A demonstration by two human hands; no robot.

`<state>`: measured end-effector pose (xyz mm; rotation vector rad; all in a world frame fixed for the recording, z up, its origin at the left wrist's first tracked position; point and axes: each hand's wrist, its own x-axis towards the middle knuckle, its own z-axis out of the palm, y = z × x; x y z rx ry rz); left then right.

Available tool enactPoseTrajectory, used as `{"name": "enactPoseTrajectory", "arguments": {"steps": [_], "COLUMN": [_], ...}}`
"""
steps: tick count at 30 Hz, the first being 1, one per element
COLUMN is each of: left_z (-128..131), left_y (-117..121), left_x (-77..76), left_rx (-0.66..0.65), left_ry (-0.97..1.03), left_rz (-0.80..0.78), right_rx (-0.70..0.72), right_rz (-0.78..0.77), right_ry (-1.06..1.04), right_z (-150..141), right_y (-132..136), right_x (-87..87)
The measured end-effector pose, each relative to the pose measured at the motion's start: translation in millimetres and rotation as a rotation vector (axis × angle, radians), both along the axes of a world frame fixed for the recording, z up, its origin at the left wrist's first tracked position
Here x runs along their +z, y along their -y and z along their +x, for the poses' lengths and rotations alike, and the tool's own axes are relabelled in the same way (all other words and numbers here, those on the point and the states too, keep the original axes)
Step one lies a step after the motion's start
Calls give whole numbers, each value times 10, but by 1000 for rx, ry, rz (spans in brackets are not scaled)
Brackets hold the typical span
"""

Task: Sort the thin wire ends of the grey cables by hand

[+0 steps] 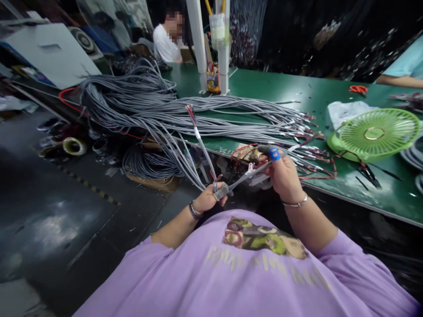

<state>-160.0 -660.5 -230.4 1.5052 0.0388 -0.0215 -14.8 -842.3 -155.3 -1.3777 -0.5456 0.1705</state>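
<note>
In front of my lap, my left hand (210,197) is closed around several grey cables, one of which stands up with a white sleeve and bare coloured wires (191,115) at its tip. Tape or a finger cover wraps the thumb. A grey cable (247,175) runs from there up to my right hand (283,174), whose fingers pinch it. Blue tape (274,153) circles a finger of that hand. Beyond the hands lies a large bundle of grey cables (132,94), its stripped ends (297,127) spread toward the right.
A green table (264,83) carries a green fan (373,133), black-handled pliers (368,174), orange-handled scissors (358,89) and a plastic bag (346,109). White posts (198,44) rise from it. A person in white (165,44) sits behind; another person's arm (401,80) is at right. Coiled cable (152,165) lies below.
</note>
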Motion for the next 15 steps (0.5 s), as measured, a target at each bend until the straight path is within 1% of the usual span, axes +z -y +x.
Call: {"name": "enactPoseTrajectory", "arguments": {"steps": [1,4,6,9,12,15], "left_z": [6,47,90,163,228,267], "left_y": [-1,-12,-22,-42,-83,-144], "left_x": [-10,-52,-82,-105,-98,-74], "left_rx": [38,130,155,186,218,245], "left_ry": [-20,-88,-124,-147,-116,-67], "left_rz": [-15,-84,-135,-216,-304,-399], "right_rx": [-39,-136,-155,-70,16,15], "right_rz": [29,31,36,81,128,168], "right_ry": [17,154,227,181,88,30], "right_z": [-2,-99,-197,-321,-395,-419], "right_y": [-1,66,140,240,301,319], "right_x": [-12,-96,-162,-223,-223,-198]}}
